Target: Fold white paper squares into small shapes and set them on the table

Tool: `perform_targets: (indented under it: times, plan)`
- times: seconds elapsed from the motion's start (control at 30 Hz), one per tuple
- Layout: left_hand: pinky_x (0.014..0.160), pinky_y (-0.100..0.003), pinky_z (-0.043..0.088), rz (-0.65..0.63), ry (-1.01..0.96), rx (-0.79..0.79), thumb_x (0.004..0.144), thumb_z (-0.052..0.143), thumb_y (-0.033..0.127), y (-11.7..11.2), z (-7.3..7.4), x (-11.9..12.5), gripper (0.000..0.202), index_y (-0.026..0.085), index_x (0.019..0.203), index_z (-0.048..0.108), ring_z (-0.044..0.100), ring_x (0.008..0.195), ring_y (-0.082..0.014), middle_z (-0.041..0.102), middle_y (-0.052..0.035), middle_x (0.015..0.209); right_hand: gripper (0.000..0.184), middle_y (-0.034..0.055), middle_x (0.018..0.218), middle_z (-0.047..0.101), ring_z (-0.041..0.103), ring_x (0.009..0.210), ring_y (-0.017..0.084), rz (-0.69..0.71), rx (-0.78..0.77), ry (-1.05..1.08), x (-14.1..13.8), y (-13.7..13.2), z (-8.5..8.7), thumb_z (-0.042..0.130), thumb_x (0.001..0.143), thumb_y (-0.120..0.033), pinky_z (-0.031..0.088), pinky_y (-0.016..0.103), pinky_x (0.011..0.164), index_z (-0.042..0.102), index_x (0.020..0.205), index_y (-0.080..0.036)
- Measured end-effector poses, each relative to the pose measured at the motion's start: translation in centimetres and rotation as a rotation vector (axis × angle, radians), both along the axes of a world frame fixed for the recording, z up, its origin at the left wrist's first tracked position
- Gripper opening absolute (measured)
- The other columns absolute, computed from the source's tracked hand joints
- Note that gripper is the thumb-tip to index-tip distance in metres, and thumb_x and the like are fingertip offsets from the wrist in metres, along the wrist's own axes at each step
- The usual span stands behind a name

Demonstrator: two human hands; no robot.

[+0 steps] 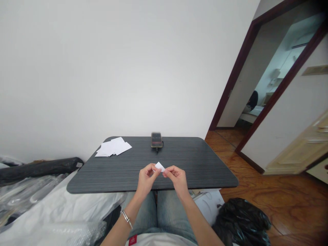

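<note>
In the head view, we saw a small white paper [159, 166] held up between two bare hands, over the near part of a dark, finely striped table [200, 164]. Our left hand [146, 176] was pinched on its left side, thumb against fingers, and our right hand [178, 177] was pinched in the same way at its lower right corner, so both grips were closed on the one piece. The paper was tilted, with a corner pointing away from us; we could not tell whether it touched the tabletop.

Near the far left corner of the table we saw overlapping white sheets [112, 147], lying flat and fanned out, well apart from the hands. Straight beyond the paper, by the far edge, was a small dark device [156, 139] with a cable at its near side. A metal bracelet [126, 218] circled our left wrist. Our legs, in blue jeans [169, 212], reached under the near edge, and to the right a black plastic bag [242, 220] lay on the wooden floor [289, 201].
</note>
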State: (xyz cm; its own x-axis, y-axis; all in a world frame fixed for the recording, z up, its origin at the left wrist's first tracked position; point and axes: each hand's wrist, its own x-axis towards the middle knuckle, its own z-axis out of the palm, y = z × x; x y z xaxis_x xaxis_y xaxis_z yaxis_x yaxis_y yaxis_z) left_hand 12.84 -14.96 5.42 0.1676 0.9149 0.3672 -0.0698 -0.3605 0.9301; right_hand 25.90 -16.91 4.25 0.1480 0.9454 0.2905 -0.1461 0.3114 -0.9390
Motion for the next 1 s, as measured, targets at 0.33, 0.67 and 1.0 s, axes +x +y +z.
perform_targets:
  times: [0.33, 0.67, 1.0]
  plan:
    - [0.054, -0.021, 0.041, 0.057, -0.08, -0.081, 0.068, 0.061, 0.03, -0.3, 0.3, 0.4, 0.018, 0.015, 0.062, 0.053, 0.049, 0.054, -0.0107, 0.053, 0.0019, 0.059, 0.013, 0.0002, 0.053, 0.058, 0.053, 0.052, 0.013, -0.053, 0.016, -0.01, -0.8, -0.6, 1.0, 0.061, 0.07, -0.026, 0.042, 0.025, 0.054, 0.06, 0.061, -0.016]
    - [0.053, -0.021, 0.038, 0.038, -0.043, -0.093, 0.067, 0.063, 0.029, -0.2, 1.0, -0.2, 0.019, 0.014, 0.06, 0.054, 0.048, 0.054, -0.0103, 0.055, 0.0016, 0.058, 0.017, 0.0016, 0.058, 0.061, 0.057, 0.055, 0.014, -0.043, 0.04, 0.016, -1.0, -1.1, 1.5, 0.057, 0.074, -0.032, 0.046, 0.026, 0.055, 0.059, 0.067, -0.017]
    - [0.05, -0.019, 0.032, 0.112, 0.022, -0.023, 0.068, 0.062, 0.028, -0.8, 1.9, -0.2, 0.018, 0.013, 0.059, 0.054, 0.042, 0.051, -0.0085, 0.053, 0.0021, 0.057, 0.02, 0.0025, 0.057, 0.064, 0.056, 0.049, 0.011, 0.091, -0.061, 0.064, -0.8, -1.1, 1.4, 0.061, 0.071, -0.033, 0.048, 0.022, 0.05, 0.061, 0.066, -0.014]
